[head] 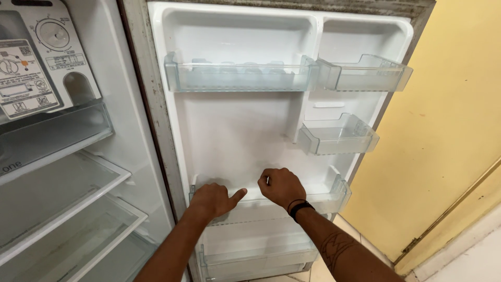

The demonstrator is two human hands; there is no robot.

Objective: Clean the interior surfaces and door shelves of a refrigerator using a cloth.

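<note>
Left hand (213,200), loosely curled with thumb out, and right hand (280,187), fingers bent over the rim, both rest on the wide clear door bin (334,196) seated low on the open refrigerator door (235,130). Whether either grip is fully closed cannot be told. The bin sits in its mounts, not yet lifted; 3 upper bins (240,75) and 1 lower bin (255,258) remain in place

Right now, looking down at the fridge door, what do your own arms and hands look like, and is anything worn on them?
Both arms are bare, with no sleeves in view and no gloves. The left hand wears nothing that I can see. The right hand has a black band around the wrist, with a thinner dark cord just above it. The right forearm carries a dark line tattoo.
</note>
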